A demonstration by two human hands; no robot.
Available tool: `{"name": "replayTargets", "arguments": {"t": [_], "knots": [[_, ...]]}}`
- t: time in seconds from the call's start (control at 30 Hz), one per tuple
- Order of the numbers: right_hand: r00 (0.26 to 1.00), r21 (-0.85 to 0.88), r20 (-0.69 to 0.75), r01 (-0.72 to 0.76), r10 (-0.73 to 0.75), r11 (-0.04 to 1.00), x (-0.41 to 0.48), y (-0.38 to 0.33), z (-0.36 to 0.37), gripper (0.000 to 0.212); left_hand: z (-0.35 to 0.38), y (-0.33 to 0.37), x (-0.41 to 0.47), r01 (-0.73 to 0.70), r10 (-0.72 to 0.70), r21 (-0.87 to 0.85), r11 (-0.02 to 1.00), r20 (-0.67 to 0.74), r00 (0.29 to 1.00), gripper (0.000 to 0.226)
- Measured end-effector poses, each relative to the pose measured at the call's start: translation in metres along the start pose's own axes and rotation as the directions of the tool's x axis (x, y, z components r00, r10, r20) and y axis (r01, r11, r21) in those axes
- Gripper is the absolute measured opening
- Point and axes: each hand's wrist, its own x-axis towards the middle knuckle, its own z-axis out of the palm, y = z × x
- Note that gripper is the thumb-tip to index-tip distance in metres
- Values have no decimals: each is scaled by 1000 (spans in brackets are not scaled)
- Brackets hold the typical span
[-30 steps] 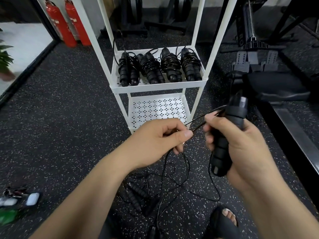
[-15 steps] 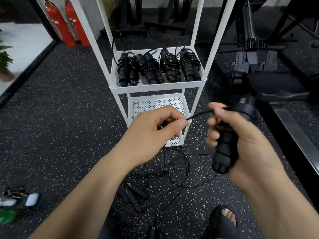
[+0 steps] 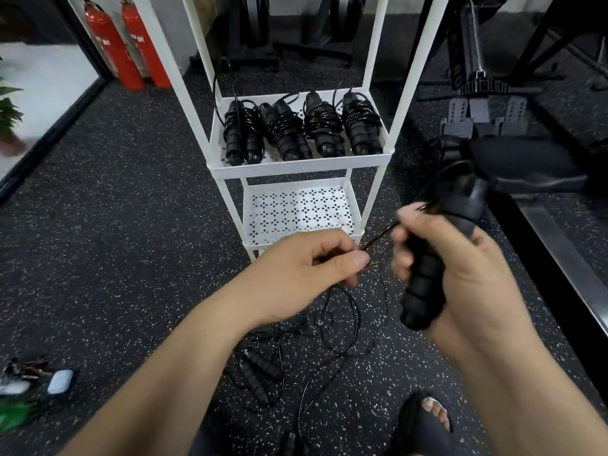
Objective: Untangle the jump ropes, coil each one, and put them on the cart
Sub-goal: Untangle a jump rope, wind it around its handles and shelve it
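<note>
Now thin black cord (image 3: pixel 381 233) is pinched by left hand (image 3: pixel 306 271), ribbed black foam handle (image 3: pixel 424 291) gripped by right hand (image 3: pixel 467 268); black rope tangle (image 3: pixel 261 368) before white metal cart (image 3: pixel 296 166) could be tightened.

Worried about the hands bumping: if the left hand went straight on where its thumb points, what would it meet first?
Most likely the right hand, gripping the black handle, just across a short gap; depth is unclear.

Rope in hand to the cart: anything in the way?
No object sits between the handle in the right hand and the cart. The cord pinched by the left hand runs down into the floor tangle, though. Four coiled ropes line the middle shelf; the lower shelf holds none.
</note>
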Motion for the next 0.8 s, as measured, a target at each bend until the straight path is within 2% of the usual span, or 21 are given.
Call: {"name": "replayTargets", "arguments": {"t": [0.1,0.23,0.4,0.53,0.6,0.67,0.8], "knots": [[995,160,-102,12,4,987,9,-7,-9,7,-3,-2,0,70,-73,89,994,32,997,17],[993,235,-111,-15,42,972,14,-11,-21,7,-6,-1,-1,56,-55,33,998,-24,998,15],[999,76,7,-41,41,996,10,-6,-13,42,-3,3,0,-67,56,-70,995,-155,986,16],[989,-97,125,-66,78,993,-1,4,-2,43,3,2,1,-140,128,-53,989,-190,973,15],[987,-167,139,-58,82,984,-3,7,1,49,4,3,1,-120,117,-9,993,-178,977,15],[990,-202,117,-56,81,978,-3,9,1,47,4,2,0,-69,70,14,998,-127,989,16],[993,-141,84,-69,81,988,-2,7,0,22,5,-2,1,21,-21,77,997,4,1000,32]]}}
